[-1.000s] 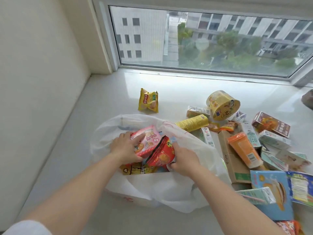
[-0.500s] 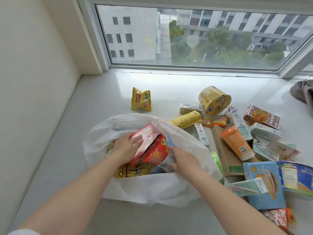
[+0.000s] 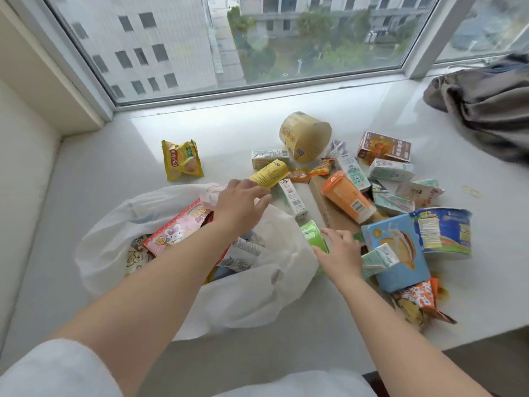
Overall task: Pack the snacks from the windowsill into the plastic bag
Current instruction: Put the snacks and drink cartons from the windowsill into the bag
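Observation:
A white plastic bag [image 3: 252, 293] lies open on the windowsill [image 3: 114, 167], with a pink snack pack [image 3: 177, 230] and other packets inside. My left hand [image 3: 239, 204] hovers open over the bag's far rim, fingertips almost touching a yellow snack tube [image 3: 270, 173]. My right hand [image 3: 340, 253] rests open on a green cup [image 3: 313, 236] beside the bag's right edge; I cannot tell whether it grips it. Right of the bag lies a heap of snacks: an orange cup [image 3: 346, 199], a blue box [image 3: 398, 250], several small cartons.
A yellow crisp bag [image 3: 183, 160] lies alone behind the plastic bag. A yellow noodle bowl [image 3: 305, 136] lies on its side near the window [image 3: 257, 38]. Grey cloth [image 3: 486, 101] is bunched at the far right. A wall [image 3: 20, 138] bounds the left.
Both hands have left the bag's inside and let go of the pink pack and red cup. The left reached forward to the yellow tube, the right moved right to the green cup.

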A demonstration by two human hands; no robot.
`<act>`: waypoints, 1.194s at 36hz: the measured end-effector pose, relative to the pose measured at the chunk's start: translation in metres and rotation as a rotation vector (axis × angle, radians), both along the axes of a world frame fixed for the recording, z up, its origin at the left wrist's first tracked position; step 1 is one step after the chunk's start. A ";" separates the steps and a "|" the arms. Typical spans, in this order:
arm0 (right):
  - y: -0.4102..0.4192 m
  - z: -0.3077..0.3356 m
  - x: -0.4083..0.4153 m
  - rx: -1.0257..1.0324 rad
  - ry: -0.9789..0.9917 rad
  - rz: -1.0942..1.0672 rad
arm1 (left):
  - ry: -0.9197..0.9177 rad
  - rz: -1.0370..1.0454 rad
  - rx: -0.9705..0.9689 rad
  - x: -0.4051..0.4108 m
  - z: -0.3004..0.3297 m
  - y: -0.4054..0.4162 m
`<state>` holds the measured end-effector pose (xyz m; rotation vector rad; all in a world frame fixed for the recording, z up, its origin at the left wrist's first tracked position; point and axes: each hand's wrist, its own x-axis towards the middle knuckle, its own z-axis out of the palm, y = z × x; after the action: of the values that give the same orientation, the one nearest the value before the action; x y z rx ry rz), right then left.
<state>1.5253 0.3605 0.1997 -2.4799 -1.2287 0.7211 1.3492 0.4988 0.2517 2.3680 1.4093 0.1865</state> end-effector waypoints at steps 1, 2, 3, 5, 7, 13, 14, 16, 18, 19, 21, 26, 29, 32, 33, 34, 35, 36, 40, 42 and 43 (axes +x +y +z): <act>0.001 -0.002 0.000 0.000 0.010 0.018 | 0.027 -0.080 -0.014 0.008 -0.001 -0.002; 0.002 -0.004 0.001 -0.009 0.022 0.040 | 0.059 -0.165 -0.038 0.016 -0.001 -0.004; 0.004 -0.005 0.001 -0.026 0.031 0.066 | 0.103 -0.242 -0.079 0.022 -0.003 -0.007; 0.008 -0.007 0.002 -0.080 0.021 0.151 | 0.240 -0.336 -0.191 0.031 -0.010 -0.011; 0.012 -0.009 0.000 -0.166 -0.017 0.282 | 0.451 -0.361 -0.278 0.033 -0.018 -0.015; 0.024 -0.020 -0.016 -0.332 -0.074 0.340 | 0.792 -0.454 -0.307 0.022 -0.030 -0.027; 0.028 -0.021 -0.019 -0.331 -0.096 0.326 | 0.768 -0.448 -0.302 0.023 -0.031 -0.028; 0.037 -0.021 -0.023 -0.342 -0.112 0.311 | 0.716 -0.397 -0.310 0.025 -0.033 -0.028; 0.046 -0.021 -0.022 -0.360 -0.105 0.322 | 0.680 -0.332 -0.346 0.028 -0.038 -0.024; 0.050 -0.022 -0.020 -0.364 -0.101 0.336 | 0.654 -0.293 -0.370 0.031 -0.040 -0.022; 0.058 -0.021 -0.013 -0.350 -0.119 0.382 | 0.557 -0.212 -0.416 0.035 -0.044 -0.015; 0.074 -0.025 -0.015 -0.352 -0.216 0.447 | 0.320 0.025 -0.292 0.046 -0.056 0.008; 0.082 -0.028 -0.024 -0.366 -0.242 0.447 | 0.284 0.067 -0.188 0.052 -0.062 0.024; 0.095 -0.027 -0.014 -0.294 -0.278 0.457 | 0.300 0.102 -0.169 0.053 -0.073 0.046; 0.100 -0.025 -0.007 -0.277 -0.291 0.449 | 0.327 0.106 -0.172 0.052 -0.077 0.052; 0.107 -0.025 0.000 -0.273 -0.293 0.434 | 0.353 0.111 -0.186 0.052 -0.083 0.059; 0.113 -0.024 0.006 -0.272 -0.290 0.413 | 0.378 0.122 -0.205 0.051 -0.087 0.064; 0.118 -0.024 0.012 -0.270 -0.285 0.396 | 0.408 0.131 -0.218 0.051 -0.091 0.070; 0.119 -0.028 0.023 -0.322 -0.339 0.428 | 0.508 0.154 -0.247 0.053 -0.110 0.093; 0.107 -0.032 0.022 -0.346 -0.378 0.430 | 0.503 0.187 -0.284 0.054 -0.116 0.105; 0.101 -0.033 0.022 -0.345 -0.379 0.418 | 0.493 0.200 -0.306 0.055 -0.120 0.112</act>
<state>1.5468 0.4616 0.1665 -2.7544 -1.9486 0.6137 1.4047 0.6106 0.1317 2.0960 1.7429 -0.5602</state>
